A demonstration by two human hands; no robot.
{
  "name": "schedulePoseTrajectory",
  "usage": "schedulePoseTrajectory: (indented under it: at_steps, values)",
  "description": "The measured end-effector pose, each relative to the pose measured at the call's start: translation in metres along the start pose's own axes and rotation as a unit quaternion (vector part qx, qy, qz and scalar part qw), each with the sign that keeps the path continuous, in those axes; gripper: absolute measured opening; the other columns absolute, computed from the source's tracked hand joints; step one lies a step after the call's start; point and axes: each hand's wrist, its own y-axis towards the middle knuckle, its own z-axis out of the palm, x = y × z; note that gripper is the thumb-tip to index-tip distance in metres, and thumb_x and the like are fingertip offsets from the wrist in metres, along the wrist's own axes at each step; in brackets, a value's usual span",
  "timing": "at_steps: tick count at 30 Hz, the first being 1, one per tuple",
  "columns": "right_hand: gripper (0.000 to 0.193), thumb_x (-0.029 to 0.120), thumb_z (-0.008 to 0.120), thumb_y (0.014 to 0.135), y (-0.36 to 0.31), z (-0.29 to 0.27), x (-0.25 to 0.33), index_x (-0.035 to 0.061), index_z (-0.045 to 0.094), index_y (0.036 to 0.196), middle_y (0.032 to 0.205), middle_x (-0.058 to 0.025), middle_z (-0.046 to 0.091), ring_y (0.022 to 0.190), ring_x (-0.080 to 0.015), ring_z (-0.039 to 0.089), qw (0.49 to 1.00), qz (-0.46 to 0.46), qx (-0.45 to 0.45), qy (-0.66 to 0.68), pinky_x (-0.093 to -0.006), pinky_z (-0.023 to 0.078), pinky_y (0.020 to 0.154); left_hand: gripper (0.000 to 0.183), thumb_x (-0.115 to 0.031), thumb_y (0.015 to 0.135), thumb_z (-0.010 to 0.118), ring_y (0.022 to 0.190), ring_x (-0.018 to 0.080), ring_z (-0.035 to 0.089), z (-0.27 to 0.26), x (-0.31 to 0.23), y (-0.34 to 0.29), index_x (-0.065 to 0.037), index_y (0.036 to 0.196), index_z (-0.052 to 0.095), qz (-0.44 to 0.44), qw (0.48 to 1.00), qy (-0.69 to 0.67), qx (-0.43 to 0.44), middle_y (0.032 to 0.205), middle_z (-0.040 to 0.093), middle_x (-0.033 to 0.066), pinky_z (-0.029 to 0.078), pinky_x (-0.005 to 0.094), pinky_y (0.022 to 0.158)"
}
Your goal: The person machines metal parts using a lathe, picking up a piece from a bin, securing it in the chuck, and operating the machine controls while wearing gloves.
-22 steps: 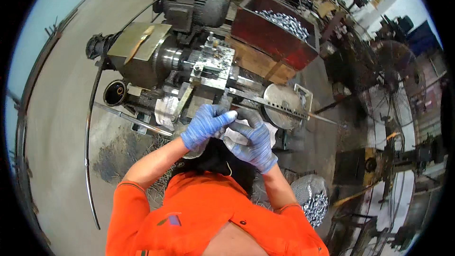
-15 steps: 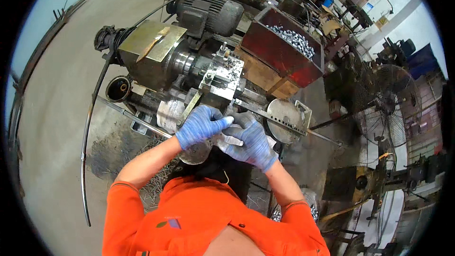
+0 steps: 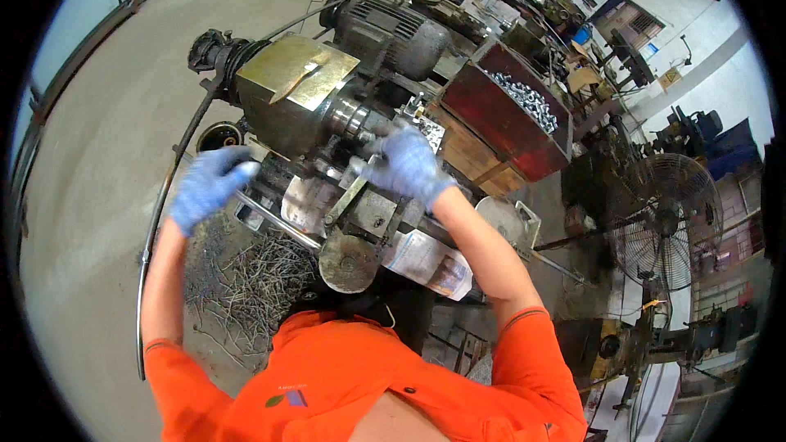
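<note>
Gloved hands on lathe (image 3: 327,127), left hand (image 3: 206,186), right hand (image 3: 407,165)

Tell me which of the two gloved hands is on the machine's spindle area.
The right hand. It rests on the metal parts beside the chuck, while the left hand is out at the machine's left edge, nearer the floor.

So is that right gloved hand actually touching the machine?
Touching. The head view shows the right hand resting on the machine near its chuck, fingers against the metal.

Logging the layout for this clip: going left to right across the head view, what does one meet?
Left hand in a blue glove → brass-coloured machine cover → right hand in a blue glove → red bin of metal parts → standing fan.
</note>
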Motion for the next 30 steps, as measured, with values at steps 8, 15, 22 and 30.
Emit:
schedulePoseTrajectory:
  at_steps: [8,15,22,30]
  values:
    - [0.053,0.053,0.063,0.066,0.046,0.038,-0.034,0.0018,0.066,0.082,0.079,-0.0206,0.062,0.077,-0.0332,0.061,0.979,0.124,0.161,0.026,-0.0389,0.049,0.073,0.035,-0.034,0.080,0.058,0.083,0.0292,0.061,-0.082,0.137,-0.123,-0.010,0.104,0.062,-0.266,0.902,0.337,-0.056,0.090,0.064,0.0139,0.047,0.0391,0.074]
    - [0.048,0.053,0.062,0.068,0.053,0.051,-0.034,0.0075,0.068,0.079,0.079,-0.0169,0.064,0.077,-0.0325,0.062,0.974,0.129,0.176,0.056,-0.0380,0.048,0.074,0.036,-0.036,0.084,0.055,0.064,0.0221,0.062,-0.059,0.142,-0.168,-0.005,0.102,0.062,-0.328,0.921,0.199,-0.067,0.079,0.064,0.0135,0.048,0.0344,0.061]
    - [0.059,0.060,0.060,0.066,0.069,0.035,-0.012,0.0092,0.065,0.097,0.094,-0.0167,0.064,0.090,-0.0307,0.061,0.958,0.166,0.235,0.009,-0.0379,0.047,0.081,0.037,-0.041,0.079,0.056,0.079,0.0353,0.059,-0.035,0.150,-0.157,-0.006,0.086,0.060,-0.369,0.883,0.289,-0.034,0.079,0.061,0.0182,0.045,0.0448,0.070]
    - [0.051,0.054,0.065,0.068,0.060,0.050,-0.016,0.0031,0.065,0.061,0.060,-0.0171,0.058,0.059,-0.0328,0.057,0.979,0.119,0.165,-0.009,-0.0391,0.047,0.060,0.010,-0.016,0.076,0.054,0.060,0.0297,0.059,-0.084,0.254,-0.171,-0.009,0.082,0.057,-0.188,0.840,0.502,-0.090,0.064,0.059,0.0130,0.045,0.0425,0.057]
